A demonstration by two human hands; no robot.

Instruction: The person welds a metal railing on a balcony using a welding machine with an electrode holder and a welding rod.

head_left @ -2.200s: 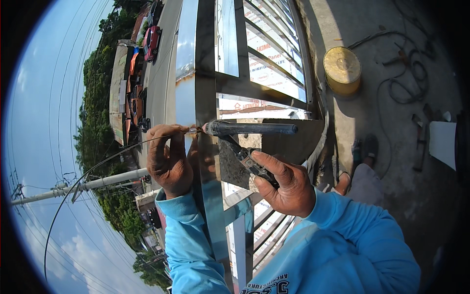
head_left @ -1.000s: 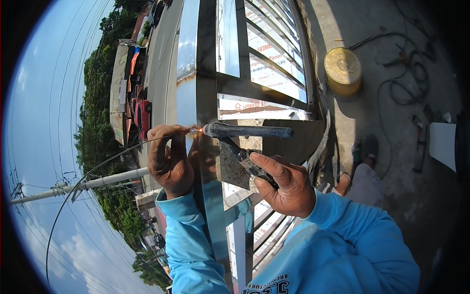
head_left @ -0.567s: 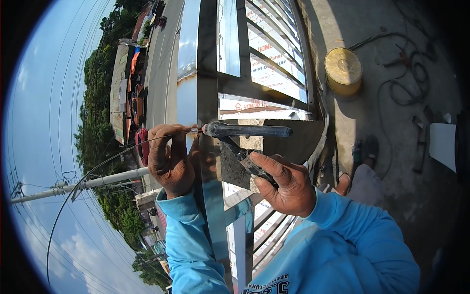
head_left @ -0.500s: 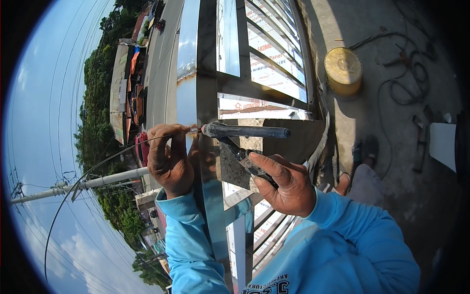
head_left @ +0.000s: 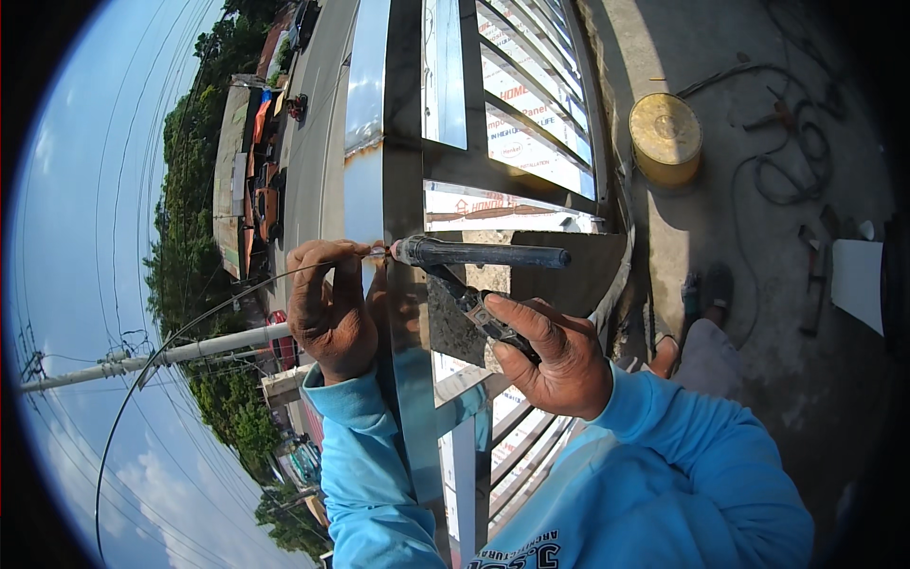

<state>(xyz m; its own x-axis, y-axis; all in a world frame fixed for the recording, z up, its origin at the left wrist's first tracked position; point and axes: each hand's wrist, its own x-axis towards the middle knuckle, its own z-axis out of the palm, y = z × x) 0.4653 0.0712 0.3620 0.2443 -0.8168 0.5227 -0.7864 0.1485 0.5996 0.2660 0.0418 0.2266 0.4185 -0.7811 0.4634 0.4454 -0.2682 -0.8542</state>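
My right hand [head_left: 559, 356] is closed round the handle of a TIG welding torch [head_left: 493, 254], thumb and fingertips pinching it. The torch's long black back cap points right, and its pinkish nozzle sits against the shiny steel post [head_left: 403, 180] of a barred metal frame. In my left hand [head_left: 332, 318] a thin filler rod [head_left: 227, 297] is pinched between thumb and fingertips. Its tip reaches the post close to the nozzle, while the long tail bends away down to the lower left. Brownish heat marks show on the steel. No arc is visible.
Boards with printed film [head_left: 517, 142] lie behind the bars. On the concrete at right stand a yellow round bucket [head_left: 665, 142], looping cables [head_left: 806, 180] and a hammer-like tool [head_left: 813, 294]. A road [head_left: 308, 142] with vehicles and a utility pole [head_left: 190, 356] are at left.
The torch and both hands have hardly moved. The filler rod's tail has swung slightly right, and the view has shifted a little.
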